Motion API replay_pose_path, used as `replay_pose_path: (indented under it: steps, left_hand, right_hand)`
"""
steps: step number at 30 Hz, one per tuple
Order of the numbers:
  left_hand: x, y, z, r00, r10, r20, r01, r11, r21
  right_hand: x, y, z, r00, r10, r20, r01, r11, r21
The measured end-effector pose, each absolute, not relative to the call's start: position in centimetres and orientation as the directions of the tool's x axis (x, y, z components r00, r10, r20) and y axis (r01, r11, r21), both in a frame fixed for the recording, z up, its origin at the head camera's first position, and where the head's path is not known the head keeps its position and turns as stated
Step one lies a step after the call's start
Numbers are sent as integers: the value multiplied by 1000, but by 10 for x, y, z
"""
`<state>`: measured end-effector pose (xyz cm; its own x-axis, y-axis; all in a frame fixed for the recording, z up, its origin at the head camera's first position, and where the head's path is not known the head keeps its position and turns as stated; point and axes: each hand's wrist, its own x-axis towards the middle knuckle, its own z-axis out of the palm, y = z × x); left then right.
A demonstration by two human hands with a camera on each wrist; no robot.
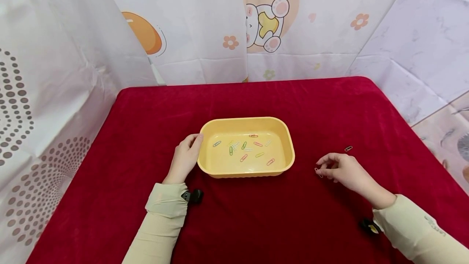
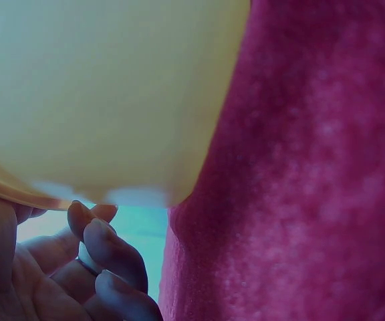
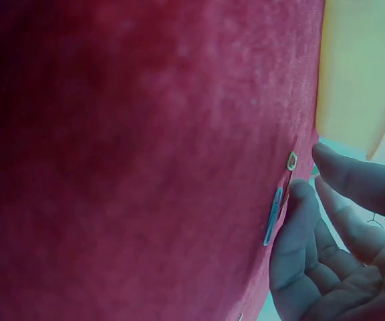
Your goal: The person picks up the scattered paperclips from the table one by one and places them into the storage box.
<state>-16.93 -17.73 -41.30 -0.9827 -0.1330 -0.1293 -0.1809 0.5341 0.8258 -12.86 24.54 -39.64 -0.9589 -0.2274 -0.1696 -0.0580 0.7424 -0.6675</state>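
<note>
A yellow plastic tray (image 1: 246, 170) stands on the red cloth with several coloured paper clips (image 1: 258, 144) spread over its floor. My left hand (image 1: 185, 156) grips its left end, thumb over the rim; in the left wrist view curved fingers (image 2: 115, 247) show below the rim. To the tray's right, my right hand (image 1: 342, 171) is low over the cloth. Its thumb and index fingertips stand apart, with a pale paper clip (image 3: 292, 161) right at them, partly covered by the thumb in the head view. A bluish paper clip (image 3: 273, 217) lies close by in the right wrist view.
Beyond the right hand lies a dark-looking paper clip (image 1: 348, 148). Red velvety cloth (image 1: 256, 223) covers the table, and its far edge meets patterned white curtains (image 1: 205, 31). Dotted white curtain (image 1: 47, 93) hangs along the left side.
</note>
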Motion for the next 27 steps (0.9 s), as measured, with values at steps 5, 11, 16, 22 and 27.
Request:
replay_pose_path:
  steps: [5,11,16,22,27]
  left_hand:
    - [-170,-178,-414,-983,-133,-126,-178,536,825]
    - [-170,-178,-415,-983,-132,-129,-180,531,828]
    - [-170,-178,-415,-983,-132,-126,-178,534,827]
    - [-170,-178,-414,-983,-129,-129,-178,532,828]
    - [-170,-178,-414,-983,-129,-128,-178,531,828]
  right_hand:
    - [-129,245,-398,-957,-233,-172,-71,765,-640]
    - [-130,243,-396,-946,-280,-164,-129,787,-603]
    - [-131,239,-394,-931,-319,-180,-160,797,-583]
    - [-132,236,-393,-919,-339,-201,-168,798,-579]
    - [-132,234,-394,-925,-331,-186,-156,780,-607]
